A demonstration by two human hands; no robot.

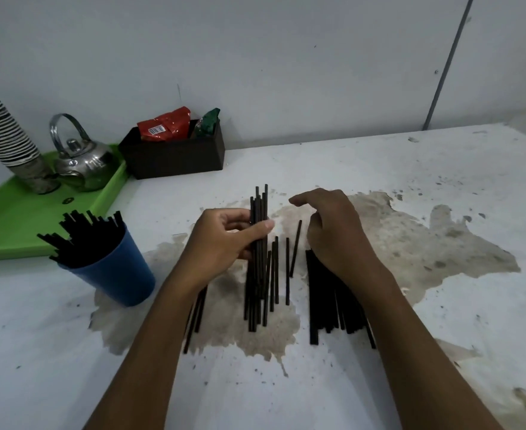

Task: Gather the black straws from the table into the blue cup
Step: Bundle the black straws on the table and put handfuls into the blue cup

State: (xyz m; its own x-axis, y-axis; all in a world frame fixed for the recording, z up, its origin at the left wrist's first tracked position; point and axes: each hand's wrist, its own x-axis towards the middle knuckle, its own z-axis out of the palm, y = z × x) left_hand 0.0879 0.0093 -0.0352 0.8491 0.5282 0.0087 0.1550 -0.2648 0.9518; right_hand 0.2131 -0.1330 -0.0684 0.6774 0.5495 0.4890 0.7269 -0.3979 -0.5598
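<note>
My left hand [224, 240] grips a bundle of black straws [260, 206] near its middle, held roughly upright over the table centre. My right hand [333, 231] hovers palm down just to the right, fingers apart and curled, holding nothing. Loose black straws [287, 271] lie on the table between my hands, a larger pile [326, 299] lies under my right wrist, and a few more [198, 315] show under my left forearm. The blue cup [122, 274] stands at the left, tilted in view, with several black straws [85, 237] sticking out of it.
A green tray [13, 225] at the back left carries a metal kettle [81, 162] and a stack of paper cups [7, 141]. A dark box [174, 156] with snack packets stands against the wall. The white table [410, 352] has large brown stains.
</note>
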